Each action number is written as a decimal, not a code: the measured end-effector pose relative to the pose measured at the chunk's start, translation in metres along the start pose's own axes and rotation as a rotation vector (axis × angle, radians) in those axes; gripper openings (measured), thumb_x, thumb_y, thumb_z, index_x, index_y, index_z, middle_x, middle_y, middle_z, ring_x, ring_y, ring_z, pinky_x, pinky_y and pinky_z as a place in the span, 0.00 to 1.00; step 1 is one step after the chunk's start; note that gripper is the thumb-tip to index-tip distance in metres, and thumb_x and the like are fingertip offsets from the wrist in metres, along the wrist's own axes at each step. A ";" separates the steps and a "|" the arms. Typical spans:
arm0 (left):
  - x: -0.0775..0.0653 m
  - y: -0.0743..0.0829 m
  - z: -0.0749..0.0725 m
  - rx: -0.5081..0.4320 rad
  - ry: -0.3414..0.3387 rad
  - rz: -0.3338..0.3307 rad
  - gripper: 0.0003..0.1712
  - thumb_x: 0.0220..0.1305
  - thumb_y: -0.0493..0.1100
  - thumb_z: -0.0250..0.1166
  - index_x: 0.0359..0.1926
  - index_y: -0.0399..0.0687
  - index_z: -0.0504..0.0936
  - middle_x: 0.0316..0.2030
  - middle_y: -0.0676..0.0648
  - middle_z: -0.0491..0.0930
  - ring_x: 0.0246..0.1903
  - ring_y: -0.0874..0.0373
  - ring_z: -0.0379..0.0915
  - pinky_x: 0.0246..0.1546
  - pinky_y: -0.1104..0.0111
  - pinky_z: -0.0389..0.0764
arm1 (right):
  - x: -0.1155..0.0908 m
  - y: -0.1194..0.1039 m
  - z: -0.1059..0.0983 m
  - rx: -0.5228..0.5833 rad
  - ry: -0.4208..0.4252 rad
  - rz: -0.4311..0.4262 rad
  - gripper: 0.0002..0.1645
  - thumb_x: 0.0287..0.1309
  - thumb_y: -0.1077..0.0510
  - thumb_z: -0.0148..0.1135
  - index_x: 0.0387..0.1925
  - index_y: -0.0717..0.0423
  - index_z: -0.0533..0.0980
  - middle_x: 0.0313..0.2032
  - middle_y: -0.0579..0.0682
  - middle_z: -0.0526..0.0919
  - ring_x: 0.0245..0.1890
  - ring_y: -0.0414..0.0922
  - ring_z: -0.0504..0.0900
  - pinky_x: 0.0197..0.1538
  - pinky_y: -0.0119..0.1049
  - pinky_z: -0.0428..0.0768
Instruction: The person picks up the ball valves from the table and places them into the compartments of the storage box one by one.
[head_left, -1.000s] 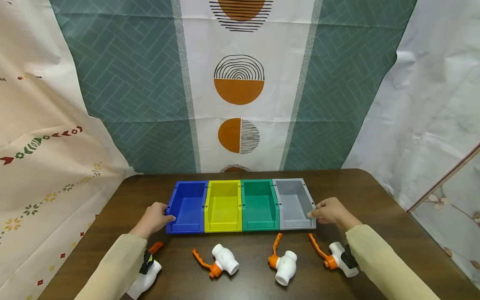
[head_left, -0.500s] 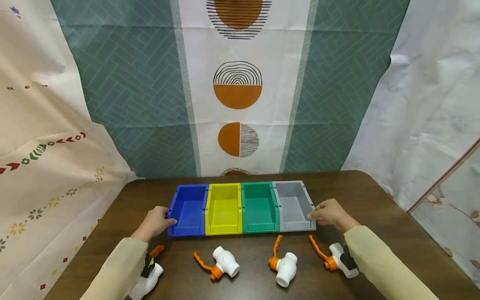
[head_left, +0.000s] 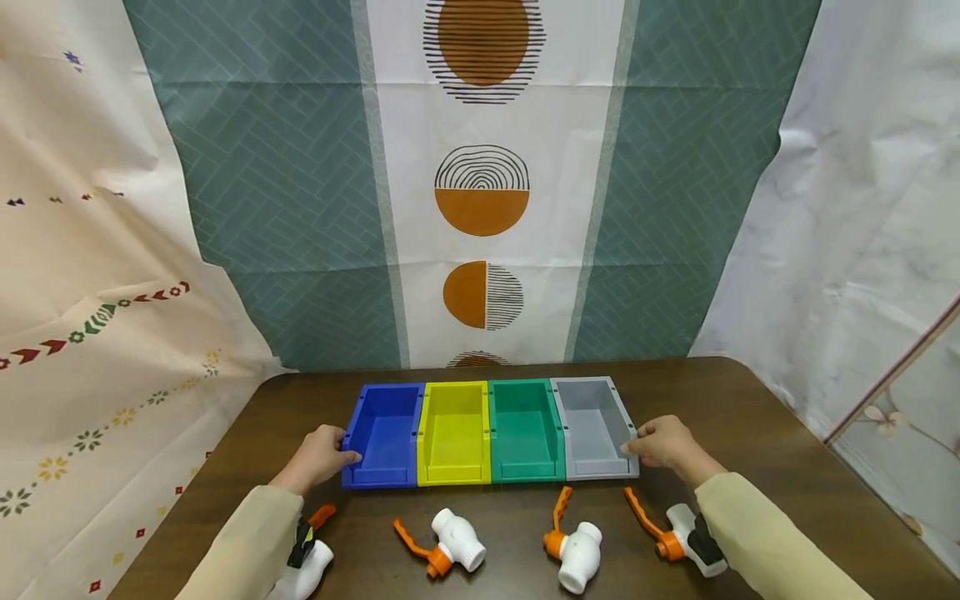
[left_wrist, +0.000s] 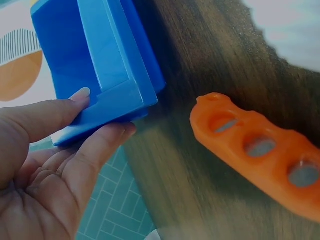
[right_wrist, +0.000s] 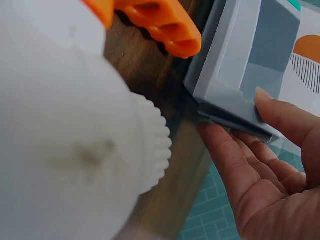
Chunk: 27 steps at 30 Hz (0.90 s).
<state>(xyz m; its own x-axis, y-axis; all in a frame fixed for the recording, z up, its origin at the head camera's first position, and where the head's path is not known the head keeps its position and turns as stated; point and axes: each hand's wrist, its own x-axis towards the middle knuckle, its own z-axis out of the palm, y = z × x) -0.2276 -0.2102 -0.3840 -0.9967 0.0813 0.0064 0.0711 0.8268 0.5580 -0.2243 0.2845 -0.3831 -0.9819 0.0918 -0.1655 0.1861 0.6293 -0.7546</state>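
Observation:
Four joined open bins stand in a row on the dark table: blue (head_left: 386,433), yellow (head_left: 454,433), green (head_left: 527,429) and grey (head_left: 595,427). My left hand (head_left: 318,458) pinches the outer side wall of the blue bin, thumb inside and fingers outside, as the left wrist view shows on the blue wall (left_wrist: 112,102). At the other end my right hand (head_left: 666,446) pinches the grey bin's outer wall (right_wrist: 230,107) the same way, its thumb over the rim. Nothing lies inside the bins.
In front of the bins lie white ball valves with orange handles: one near the left sleeve (head_left: 303,571), one left of centre (head_left: 457,542), one right of centre (head_left: 579,557), one by the right sleeve (head_left: 678,533). A patterned cloth (head_left: 300,208) hangs behind the table (head_left: 675,387).
The head view has tilted up slightly, so everything sits lower in the picture. Both hands keep their hold on the end bins, and the valves lie as before.

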 end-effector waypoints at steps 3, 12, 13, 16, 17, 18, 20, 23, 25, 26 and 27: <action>0.000 0.000 0.001 -0.003 0.000 -0.005 0.15 0.54 0.34 0.67 0.38 0.22 0.80 0.29 0.36 0.83 0.25 0.53 0.75 0.30 0.60 0.82 | 0.000 0.001 0.002 -0.012 0.014 -0.011 0.17 0.46 0.64 0.71 0.34 0.74 0.77 0.33 0.61 0.78 0.29 0.45 0.82 0.36 0.40 0.85; 0.000 -0.001 0.002 -0.011 0.005 -0.007 0.15 0.54 0.34 0.67 0.38 0.22 0.79 0.29 0.37 0.83 0.25 0.54 0.74 0.29 0.61 0.80 | -0.005 -0.004 0.006 -0.076 0.054 -0.020 0.22 0.47 0.64 0.70 0.40 0.78 0.76 0.37 0.67 0.80 0.28 0.47 0.84 0.34 0.41 0.85; 0.000 -0.001 0.002 -0.009 0.004 -0.007 0.16 0.54 0.34 0.67 0.38 0.22 0.79 0.29 0.36 0.83 0.25 0.54 0.75 0.30 0.60 0.81 | -0.006 -0.005 0.006 -0.092 0.062 -0.030 0.22 0.47 0.64 0.69 0.40 0.78 0.76 0.35 0.66 0.80 0.26 0.46 0.84 0.33 0.39 0.85; 0.000 -0.001 0.002 -0.007 0.003 -0.002 0.16 0.54 0.34 0.67 0.39 0.22 0.79 0.31 0.35 0.83 0.27 0.53 0.76 0.33 0.58 0.82 | -0.009 -0.008 0.009 -0.148 0.094 -0.070 0.19 0.46 0.64 0.68 0.38 0.76 0.78 0.29 0.60 0.80 0.23 0.45 0.80 0.27 0.36 0.81; -0.001 0.000 0.002 -0.007 0.003 -0.001 0.16 0.54 0.34 0.67 0.39 0.22 0.79 0.31 0.34 0.83 0.27 0.52 0.77 0.33 0.57 0.83 | -0.009 -0.008 0.009 -0.178 0.106 -0.090 0.18 0.46 0.64 0.68 0.37 0.75 0.78 0.27 0.58 0.80 0.23 0.45 0.78 0.26 0.36 0.79; -0.001 0.000 0.002 -0.006 0.005 0.000 0.16 0.54 0.34 0.67 0.39 0.22 0.79 0.31 0.34 0.83 0.27 0.52 0.77 0.33 0.57 0.83 | -0.010 -0.009 0.010 -0.204 0.120 -0.109 0.18 0.45 0.64 0.68 0.38 0.74 0.79 0.27 0.59 0.81 0.25 0.47 0.78 0.27 0.38 0.79; -0.001 0.000 0.002 -0.009 0.008 0.001 0.16 0.54 0.35 0.67 0.39 0.22 0.79 0.31 0.34 0.83 0.28 0.52 0.77 0.34 0.56 0.83 | -0.010 -0.010 0.012 -0.238 0.140 -0.137 0.21 0.45 0.64 0.68 0.42 0.75 0.78 0.31 0.63 0.82 0.30 0.53 0.79 0.31 0.43 0.80; -0.002 0.001 0.001 -0.005 0.010 0.000 0.17 0.54 0.35 0.67 0.40 0.22 0.79 0.33 0.32 0.83 0.30 0.50 0.79 0.35 0.55 0.83 | -0.009 -0.010 0.014 -0.256 0.166 -0.175 0.27 0.44 0.66 0.67 0.47 0.78 0.75 0.40 0.69 0.82 0.39 0.60 0.80 0.41 0.50 0.81; -0.001 0.000 0.000 0.000 0.010 -0.002 0.19 0.54 0.35 0.68 0.41 0.21 0.78 0.35 0.31 0.82 0.32 0.47 0.80 0.37 0.53 0.83 | -0.009 -0.009 0.015 -0.249 0.171 -0.186 0.29 0.44 0.66 0.67 0.49 0.79 0.73 0.44 0.71 0.81 0.43 0.63 0.80 0.44 0.53 0.80; -0.001 0.000 0.000 0.001 0.011 -0.003 0.20 0.54 0.36 0.68 0.42 0.20 0.78 0.36 0.30 0.82 0.33 0.46 0.81 0.37 0.52 0.83 | -0.009 -0.008 0.015 -0.243 0.171 -0.190 0.29 0.44 0.66 0.67 0.49 0.79 0.73 0.44 0.71 0.81 0.44 0.63 0.80 0.45 0.53 0.80; -0.001 0.000 0.000 0.001 0.012 -0.004 0.20 0.54 0.36 0.68 0.42 0.20 0.78 0.36 0.30 0.82 0.34 0.45 0.81 0.38 0.52 0.83 | -0.009 -0.008 0.015 -0.236 0.169 -0.190 0.29 0.44 0.66 0.67 0.49 0.79 0.73 0.44 0.71 0.81 0.44 0.63 0.80 0.45 0.53 0.80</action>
<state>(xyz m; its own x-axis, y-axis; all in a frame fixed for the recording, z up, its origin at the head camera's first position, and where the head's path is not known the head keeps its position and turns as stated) -0.2265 -0.2107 -0.3839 -0.9973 0.0716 0.0143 0.0674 0.8278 0.5569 -0.2167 0.2674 -0.3855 -0.9938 0.0695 0.0864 0.0050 0.8069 -0.5907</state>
